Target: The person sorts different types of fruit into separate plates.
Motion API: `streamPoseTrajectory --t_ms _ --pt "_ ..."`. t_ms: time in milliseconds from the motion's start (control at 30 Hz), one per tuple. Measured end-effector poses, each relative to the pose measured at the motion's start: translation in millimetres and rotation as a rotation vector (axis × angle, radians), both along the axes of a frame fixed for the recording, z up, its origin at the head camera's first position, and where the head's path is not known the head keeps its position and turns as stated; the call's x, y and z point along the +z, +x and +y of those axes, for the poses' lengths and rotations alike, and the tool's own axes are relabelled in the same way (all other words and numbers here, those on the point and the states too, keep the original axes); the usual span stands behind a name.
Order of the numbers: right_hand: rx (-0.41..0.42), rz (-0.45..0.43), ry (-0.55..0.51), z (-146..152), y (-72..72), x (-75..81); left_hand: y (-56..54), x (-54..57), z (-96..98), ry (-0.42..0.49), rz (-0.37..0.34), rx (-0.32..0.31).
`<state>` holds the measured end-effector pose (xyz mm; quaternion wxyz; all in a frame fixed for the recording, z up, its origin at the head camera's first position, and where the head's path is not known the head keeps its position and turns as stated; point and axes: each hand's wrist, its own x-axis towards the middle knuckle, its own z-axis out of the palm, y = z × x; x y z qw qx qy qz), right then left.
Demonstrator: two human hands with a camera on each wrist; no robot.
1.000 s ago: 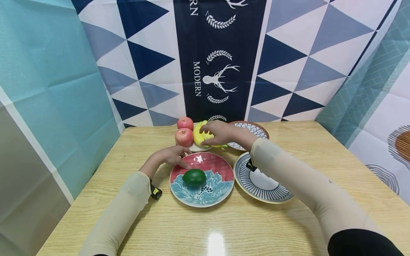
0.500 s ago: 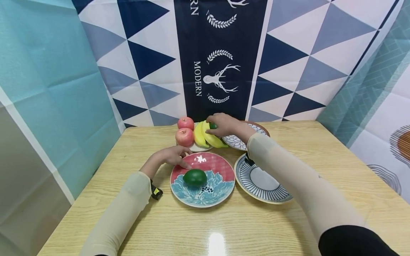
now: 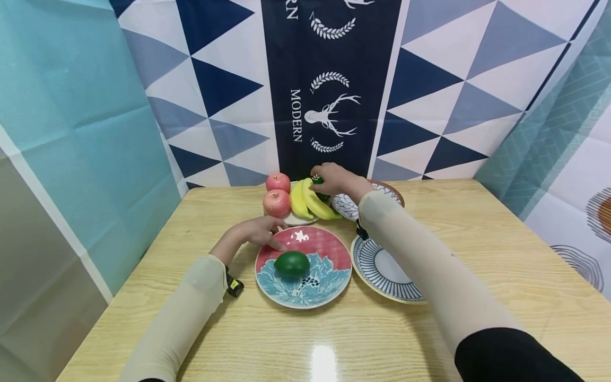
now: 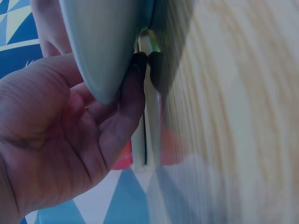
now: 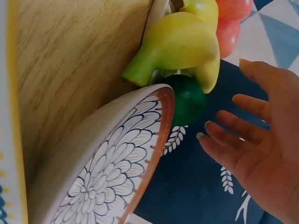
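Note:
My left hand [image 3: 258,232] holds the left rim of a pink-and-blue flowered plate [image 3: 326,252]; in the left wrist view its fingers curl under the plate edge [image 4: 103,56]. A dark green, egg-shaped fruit [image 3: 292,264] lies on that plate. Behind it, a white plate [image 3: 305,220] bears yellow bananas [image 3: 316,204] and pink-red apples [image 3: 277,203]. My right hand [image 3: 335,179] hovers over the back right of the bananas. In the right wrist view, this hand [image 5: 261,135] has spread fingers, apart from a second dark green fruit [image 5: 189,100] beside the bananas [image 5: 182,44].
A brown-rimmed plate with a petal pattern [image 3: 345,206] stands beside the bananas, partly behind my right wrist. Nearer, a blue-striped plate [image 3: 377,268] lies under my right forearm. Patterned cloth [image 3: 329,63] hangs along the table's [image 3: 258,339] back edge.
My right hand has moved back and slightly right, from over the front of the bananas to the second green fruit behind them. My left hand stays on the plate rim.

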<state>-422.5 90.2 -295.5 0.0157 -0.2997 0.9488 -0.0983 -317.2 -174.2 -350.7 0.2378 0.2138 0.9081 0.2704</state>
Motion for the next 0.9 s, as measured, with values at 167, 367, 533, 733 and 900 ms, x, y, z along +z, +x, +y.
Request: streamPoseTrajectory --t_ms 167,367,533,733,900 --pt "-0.050 -0.025 -0.004 5.1 -6.3 -6.3 0.2 1.5 1.3 -0.004 0.001 -0.007" --pt "-0.095 -0.050 0.019 7.2 -13.1 -12.3 -0.7 0.4 0.3 -0.007 0.005 -0.010" --pt "-0.105 -0.058 0.038 5.1 -16.0 -15.2 -1.0 -1.1 -0.8 -0.001 0.004 -0.004" --pt "-0.098 -0.068 0.057 4.0 -18.4 -19.5 -0.4 -1.5 -0.7 0.001 0.001 -0.002" --pt "-0.099 -0.077 0.070 3.6 -20.6 -20.9 -1.4 -0.5 -0.7 0.004 -0.003 0.003"
